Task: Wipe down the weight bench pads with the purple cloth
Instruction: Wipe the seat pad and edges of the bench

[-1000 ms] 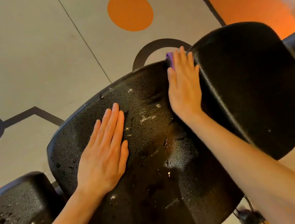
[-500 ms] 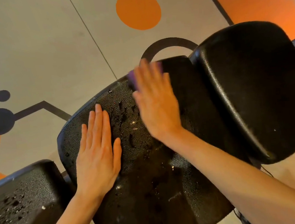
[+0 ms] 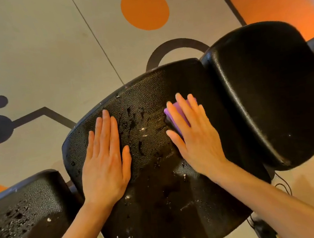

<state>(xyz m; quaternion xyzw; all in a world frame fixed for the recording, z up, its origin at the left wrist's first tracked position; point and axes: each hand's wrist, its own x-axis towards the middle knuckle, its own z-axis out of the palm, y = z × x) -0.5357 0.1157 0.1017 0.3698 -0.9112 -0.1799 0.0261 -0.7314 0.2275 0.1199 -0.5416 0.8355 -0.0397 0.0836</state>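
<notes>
Here, in the head view, three black textured pads run across the frame from lower left to upper right. On the middle pad (image 3: pixel 150 93) both hands lie flat. The left hand (image 3: pixel 105 161) rests palm down on that pad's left part, fingers straight and close together, holding nothing. The right hand (image 3: pixel 193 134) presses the purple cloth (image 3: pixel 178 113) against the pad with straight, slightly spread fingers; the cloth shows as a folded purple strip between the thumb and the fingers, and most of it is hidden under the palm. The cloth sits on the right part of the middle pad, near the gap to the upper right pad (image 3: pixel 275 89). Between the two hands the surface carries dark wet streaks, drops and small pale specks. More drops and specks lie on the nearer part of the pad, below the wrists. The lower left pad (image 3: pixel 28 215) is dotted with water drops and a few white flecks. The upper right pad looks mostly dry, with a glossy edge. Beneath the pads lies a beige floor (image 3: pixel 32 53) with an orange circle (image 3: pixel 144 9), dark lines and dark dots. A dark cable (image 3: pixel 283 185) shows at the lower right, under the pads.
</notes>
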